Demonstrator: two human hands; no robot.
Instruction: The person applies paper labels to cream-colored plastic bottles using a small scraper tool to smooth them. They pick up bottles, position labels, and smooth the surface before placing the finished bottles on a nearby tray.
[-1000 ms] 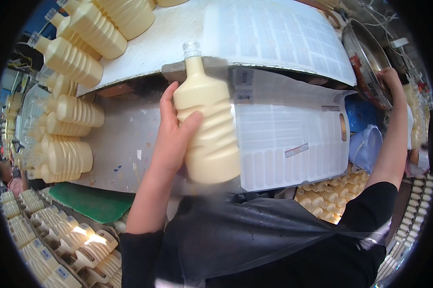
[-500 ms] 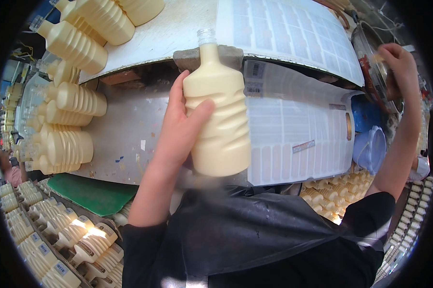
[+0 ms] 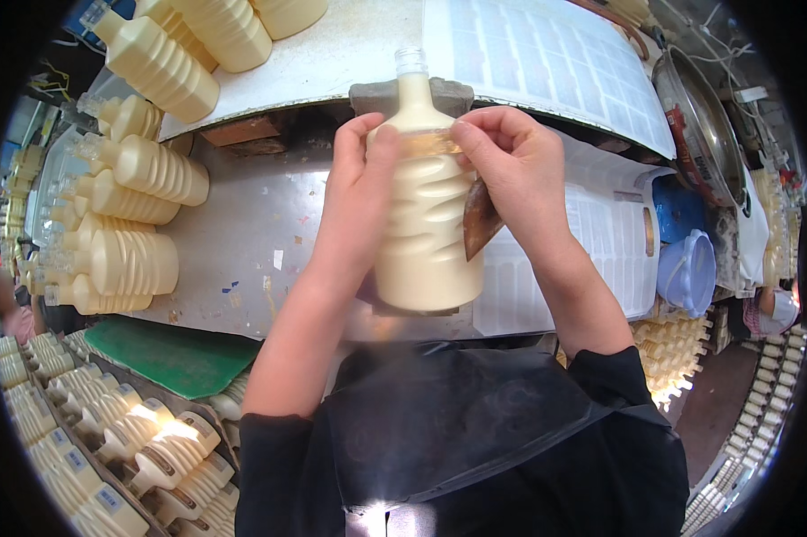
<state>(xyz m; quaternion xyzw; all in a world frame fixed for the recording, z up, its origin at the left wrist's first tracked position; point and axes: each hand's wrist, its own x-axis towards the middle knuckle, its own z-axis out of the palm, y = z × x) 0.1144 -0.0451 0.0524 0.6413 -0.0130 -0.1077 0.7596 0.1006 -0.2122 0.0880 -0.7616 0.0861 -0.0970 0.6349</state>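
In the centre of the frame there is a large cream-coloured plastic bottle with wavy ridges and a clear threaded neck [image 3: 430, 237]; its neck lies before a rough grey block [image 3: 457, 95]. A narrow, shiny golden strip [image 3: 426, 143] goes across the shoulder of this bottle. The left hand [image 3: 358, 183] is curved around the left side, its thumb near the left end of the strip. The right hand [image 3: 521, 170] seems to pinch the right end between thumb and forefinger (a brown, pointed flat piece [image 3: 482, 222] hangs below this same hand; its kind I cannot tell).

As I judge, the strip is already laid over the front, but fixing its right end is not yet done. Whether its left end already sticks, I cannot tell. At the lower left, many cream bottles [image 3: 175, 447] stand or lie in rows.
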